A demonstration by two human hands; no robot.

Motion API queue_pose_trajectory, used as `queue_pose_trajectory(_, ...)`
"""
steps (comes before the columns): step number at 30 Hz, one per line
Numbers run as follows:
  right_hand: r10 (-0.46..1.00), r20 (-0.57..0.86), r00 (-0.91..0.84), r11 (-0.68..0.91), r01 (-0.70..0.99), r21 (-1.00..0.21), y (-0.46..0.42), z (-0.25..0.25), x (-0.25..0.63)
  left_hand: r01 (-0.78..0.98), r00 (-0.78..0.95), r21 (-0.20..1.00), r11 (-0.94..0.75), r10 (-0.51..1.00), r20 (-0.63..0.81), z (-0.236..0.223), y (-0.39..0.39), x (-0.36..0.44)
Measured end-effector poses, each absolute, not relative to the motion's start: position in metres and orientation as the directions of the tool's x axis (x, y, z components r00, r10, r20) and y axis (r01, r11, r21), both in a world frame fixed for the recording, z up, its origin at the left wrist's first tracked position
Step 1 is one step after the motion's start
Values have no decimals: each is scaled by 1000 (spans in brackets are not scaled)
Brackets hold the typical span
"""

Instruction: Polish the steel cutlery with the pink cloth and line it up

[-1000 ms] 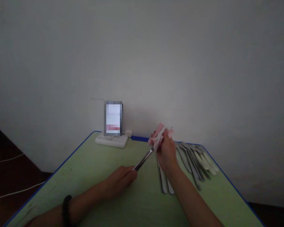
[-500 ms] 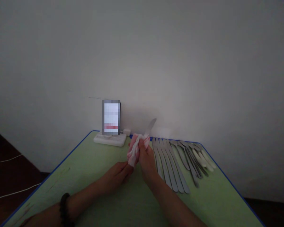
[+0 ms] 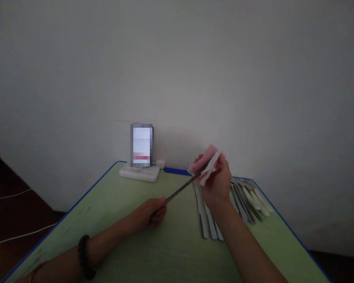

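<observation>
My left hand (image 3: 152, 212) is closed round the handle end of a metal table knife (image 3: 180, 191), which slants up to the right above the table. Folded round the knife's far end is a pink and white cloth (image 3: 208, 163), gripped by my right hand (image 3: 220, 184). The cloth hides the blade. Below my right hand lies a row of table knives (image 3: 203, 220), partly covered by my wrist. Just right of that wrist are several forks or spoons (image 3: 244, 206), some with cream-coloured handles (image 3: 255, 198).
A phone (image 3: 141, 145) with a blurred screen stands at the back of the green table (image 3: 129, 255), behind a white power strip (image 3: 140, 173) with a plug (image 3: 160, 164). The wall (image 3: 177, 78) rises directly behind. White cables (image 3: 23, 237) run at the left.
My right hand has moved right and up with the cloth, from the knife's middle to its blade end. The knife has tipped lower to the right, and its shaft now shows between my hands.
</observation>
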State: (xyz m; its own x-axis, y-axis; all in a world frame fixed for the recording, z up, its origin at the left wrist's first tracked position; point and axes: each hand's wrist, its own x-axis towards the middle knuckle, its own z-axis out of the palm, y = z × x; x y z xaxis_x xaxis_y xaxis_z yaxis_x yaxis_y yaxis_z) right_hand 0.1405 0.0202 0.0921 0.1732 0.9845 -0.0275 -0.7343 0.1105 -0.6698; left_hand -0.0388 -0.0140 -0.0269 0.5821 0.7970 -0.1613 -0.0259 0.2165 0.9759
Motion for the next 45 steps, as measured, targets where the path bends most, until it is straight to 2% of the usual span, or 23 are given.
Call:
queue_pose_trajectory(5,980,19,197,150,-678,-720,17,90,133,-29,570,985,171,812,-125,-19,-21,-38)
queue_pose_trajectory(9,982,26,189,126,-536,-835,13,72,117,12,583,987,159,801,-136,-19,-22,-36)
queue_pose_trajectory(13,995,5,99,43,-392,-919,3,42,96,51,576,987,152,803,-153,-21,-21,-33)
queue_pose_trajectory(19,997,14,82,41,-345,-938,0,19,87,139,513,985,106,843,-163,-14,-20,-30)
queue_pose_trajectory(26,978,77,195,153,-411,-899,23,52,122,302,497,953,30,848,-183,-7,-23,-33)
queue_pose_trajectory(33,961,92,259,217,-510,-832,28,79,137,177,553,982,60,820,-149,-9,-26,-36)
queue_pose_trajectory(36,957,73,280,226,-564,-794,27,88,141,176,555,983,49,820,-140,-10,-26,-37)
queue_pose_trajectory(41,989,61,131,135,-684,-716,20,97,145,226,533,973,38,831,-157,-10,-27,-35)
queue_pose_trajectory(45,996,74,51,88,-717,-691,18,97,141,218,519,975,40,841,-150,-9,-26,-34)
